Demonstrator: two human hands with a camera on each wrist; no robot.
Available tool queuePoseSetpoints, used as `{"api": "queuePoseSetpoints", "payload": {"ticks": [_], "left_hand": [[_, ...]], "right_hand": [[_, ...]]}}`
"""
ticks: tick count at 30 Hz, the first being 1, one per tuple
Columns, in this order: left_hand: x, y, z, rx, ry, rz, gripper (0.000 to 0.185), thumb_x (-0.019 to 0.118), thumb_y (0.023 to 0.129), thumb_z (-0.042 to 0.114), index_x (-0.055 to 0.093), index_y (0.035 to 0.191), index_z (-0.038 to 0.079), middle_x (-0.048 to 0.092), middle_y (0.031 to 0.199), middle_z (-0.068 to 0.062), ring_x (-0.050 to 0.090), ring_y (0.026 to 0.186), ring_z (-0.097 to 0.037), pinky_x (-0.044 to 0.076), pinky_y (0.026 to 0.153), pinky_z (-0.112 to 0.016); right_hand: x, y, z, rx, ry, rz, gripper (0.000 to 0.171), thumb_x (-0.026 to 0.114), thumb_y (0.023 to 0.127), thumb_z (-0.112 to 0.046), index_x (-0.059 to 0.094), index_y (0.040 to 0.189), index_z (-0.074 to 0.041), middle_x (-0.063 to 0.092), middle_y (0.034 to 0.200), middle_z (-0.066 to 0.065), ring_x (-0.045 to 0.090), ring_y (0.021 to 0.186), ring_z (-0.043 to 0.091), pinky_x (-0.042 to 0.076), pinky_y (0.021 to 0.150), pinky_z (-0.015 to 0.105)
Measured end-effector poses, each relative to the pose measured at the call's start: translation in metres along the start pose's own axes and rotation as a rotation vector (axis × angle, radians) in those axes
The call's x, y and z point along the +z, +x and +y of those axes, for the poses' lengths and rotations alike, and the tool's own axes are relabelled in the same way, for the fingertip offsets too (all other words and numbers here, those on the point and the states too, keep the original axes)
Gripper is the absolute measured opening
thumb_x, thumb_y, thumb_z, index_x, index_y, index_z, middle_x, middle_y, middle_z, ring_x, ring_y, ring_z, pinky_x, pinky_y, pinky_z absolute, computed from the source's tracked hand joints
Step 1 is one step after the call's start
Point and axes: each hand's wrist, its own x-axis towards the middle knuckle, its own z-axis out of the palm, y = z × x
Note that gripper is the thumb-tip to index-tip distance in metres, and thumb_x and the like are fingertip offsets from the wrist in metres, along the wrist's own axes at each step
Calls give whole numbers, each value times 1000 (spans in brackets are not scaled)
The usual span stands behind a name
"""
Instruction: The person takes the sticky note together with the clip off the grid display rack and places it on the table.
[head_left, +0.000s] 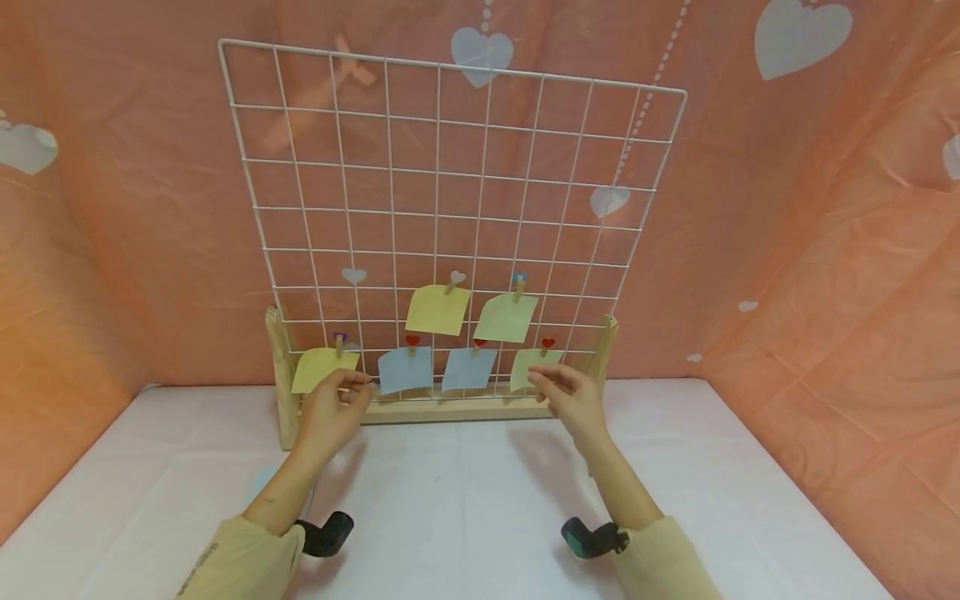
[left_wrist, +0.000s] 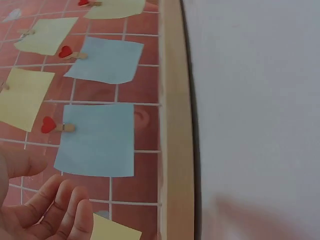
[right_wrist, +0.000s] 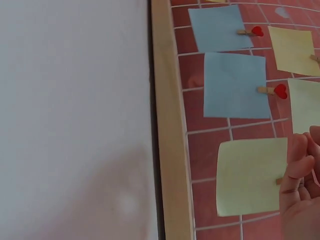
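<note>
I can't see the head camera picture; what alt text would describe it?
Two hands reach to a white wire grid in a wooden stand: the left hand by a yellow note, the right hand at a green note.

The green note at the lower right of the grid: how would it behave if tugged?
The green note looks like thin paper, so probably floppy and very light. It seems held only by a small clip at its top edge, where the right hand reaches, so a tug might slip or tear it. The wire grid likely stays put.
</note>
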Motion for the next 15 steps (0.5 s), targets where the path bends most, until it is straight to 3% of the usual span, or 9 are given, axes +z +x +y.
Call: {"api": "queuePoseSetpoints", "payload": {"ticks": [9,15], "left_hand": [[7,7,9,2,-76,26,30,60,94,20,58,115,0,64,103,-18,60,95,-28,46,79,-30],[13,11,15,27,-111,29,29,59,94,17,59,117,-1,62,103,-18,59,89,-25,46,73,-24]], "right_hand": [[20,4,-8,-90,18,6,24,67,90,-16,68,108,1,66,83,-4,59,67,16,38,50,17],[28,9,-11,-94,68,2,26,66,91,-15,66,108,5,62,76,2,53,64,11,38,51,18]]}}
